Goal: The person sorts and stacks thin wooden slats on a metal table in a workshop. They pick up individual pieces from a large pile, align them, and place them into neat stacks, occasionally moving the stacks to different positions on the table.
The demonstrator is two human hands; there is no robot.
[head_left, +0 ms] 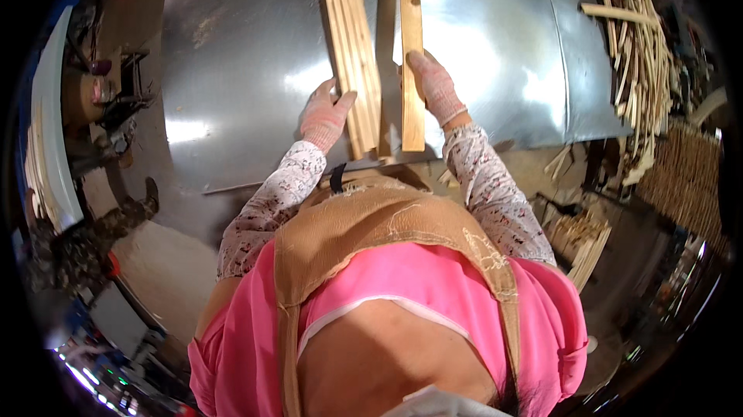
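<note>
Several pale wooden strips (pixel 352 53) lie side by side in a bundle on a shiny metal-topped table, running away from me. My left hand (pixel 325 113), in a pinkish knit glove, grips the near part of the bundle, thumb on top and fingers at its left side. To the right, my right hand (pixel 435 86), gloved the same way, holds a single flat wooden strip (pixel 412 30) by its right edge, thumb on its upper face. That strip has a dark knot and stands apart from the bundle. The fingers under it are mostly hidden.
The metal tabletop (pixel 248 53) spreads around both hands. A heap of thin wooden sticks (pixel 638 69) covers its right end. Short wood pieces (pixel 587 243) are stacked low at the right. On the left, another person's camouflage-clad leg (pixel 124 220) shows beside a pale panel (pixel 66 123).
</note>
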